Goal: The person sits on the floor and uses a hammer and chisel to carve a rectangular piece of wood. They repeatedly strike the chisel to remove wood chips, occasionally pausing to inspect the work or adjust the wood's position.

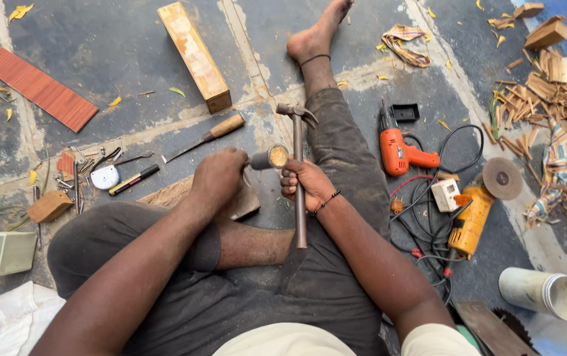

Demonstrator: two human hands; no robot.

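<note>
Item: claw hammer [299,165], metal shaft, held upright in my right hand [303,183]. That hand was closed round the middle of the shaft, head at the top, claw pointing right, the butt end hanging down over my lap.

Item: short tool with a round wooden handle [269,158], gripped in my closed left hand [219,178]. Its long axis lay roughly level, left to right, the pale butt end facing the hammer shaft and nearly touching it. What its working end met I could not tell; my fist covered it. A wooden piece [247,203] lay just under that hand, on my leg.

Relation: the handle's butt sat just left of the hammer shaft and below the hammer head; the right hand was the nearer to it.

On the floor [112,59], left: a wood-handled chisel [207,137], a tape measure [105,177], a marker [133,179], loose bits of metal, a long wooden block [194,54].

On the floor, right: an orange drill [399,150], a yellow angle grinder [476,211] with tangled cables, a white tub [544,291], and a heap of wood chips [554,86].
</note>
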